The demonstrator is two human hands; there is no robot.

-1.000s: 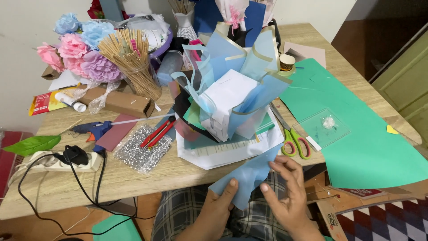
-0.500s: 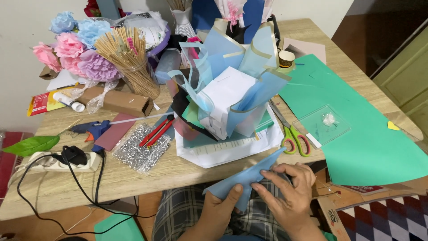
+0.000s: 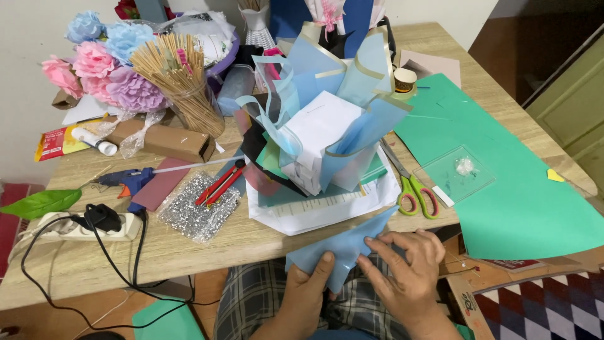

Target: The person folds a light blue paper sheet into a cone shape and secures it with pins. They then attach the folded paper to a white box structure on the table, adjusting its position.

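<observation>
Now flatter than before, blue paper sheet under both hands.

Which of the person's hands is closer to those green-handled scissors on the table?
Right. The right hand lies just below the scissors; the left hand is farther off, down to their left, on the blue paper.

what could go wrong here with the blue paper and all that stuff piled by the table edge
The blue paper is pinched by the left hand and right hand at the table edge; a hard pull might crease or tear it. The scissors lie close by and could get knocked off.
</observation>
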